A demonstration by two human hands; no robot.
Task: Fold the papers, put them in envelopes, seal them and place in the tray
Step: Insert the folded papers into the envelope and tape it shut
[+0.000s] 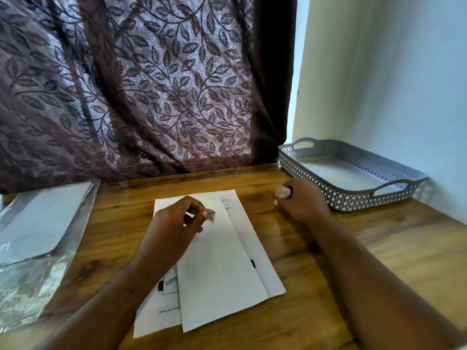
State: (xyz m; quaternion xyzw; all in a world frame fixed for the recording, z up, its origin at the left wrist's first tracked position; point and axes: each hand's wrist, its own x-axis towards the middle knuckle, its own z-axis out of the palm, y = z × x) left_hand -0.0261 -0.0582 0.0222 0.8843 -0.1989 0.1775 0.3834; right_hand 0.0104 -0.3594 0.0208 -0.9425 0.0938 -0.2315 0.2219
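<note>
A white envelope (pixel 222 269) lies slanted on top of printed papers (pixel 156 314) in the middle of the wooden table. My left hand (pixel 174 223) hovers over the envelope's far end and pinches a small grey cap-like piece (pixel 210 214) between thumb and fingertips. To the right of the papers, my right hand (pixel 303 200) is closed around a small tube with a clear round end (pixel 283 192), which looks like a glue stick. The grey perforated tray (pixel 353 195) stands at the far right with nothing in it but a tiny yellow speck.
A clear plastic pack holding white envelopes (pixel 43 223) lies at the table's left edge. A dark leaf-patterned curtain (pixel 141 84) hangs right behind the table. A pale wall (pixel 391 84) closes off the right side behind the tray.
</note>
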